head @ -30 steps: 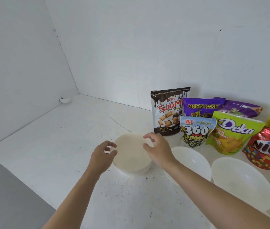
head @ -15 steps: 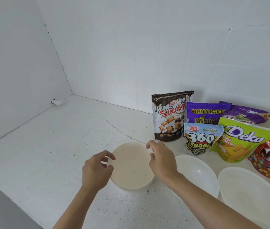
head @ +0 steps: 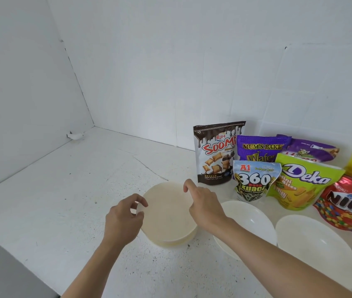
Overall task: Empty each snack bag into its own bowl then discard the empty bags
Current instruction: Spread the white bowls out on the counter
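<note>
Both hands are at a stack [head: 166, 244] of pale bowls on the counter [head: 74, 201]. The left hand [head: 125, 220] pinches the near-left rim of the top bowl [head: 168, 211] between thumb and curled forefinger. The right hand [head: 205, 204] has its fingers hooked over the far-right rim, and its thumb is hidden.

The top bowl lies between the two hands and sits slightly off-centre on the one beneath. The likely risk is that the nested bowls stick, so the lower one comes up with the top one and then drops back onto the counter. A rim-only pinch could also slip on smooth plastic.

Just right of the right wrist stands an empty bowl [head: 246, 222], and a sideways swing could knock it. Beyond the right fingertips stand a brown bag [head: 217, 153] and a seed bag [head: 254, 181], both unopened as far as can be seen and close enough to topple.

Compared with half a second ago, both hands keep the same sides of the rim. A second rim now shows under the near edge, so the top bowl seems to have begun to separate. The bags have not moved.
</note>
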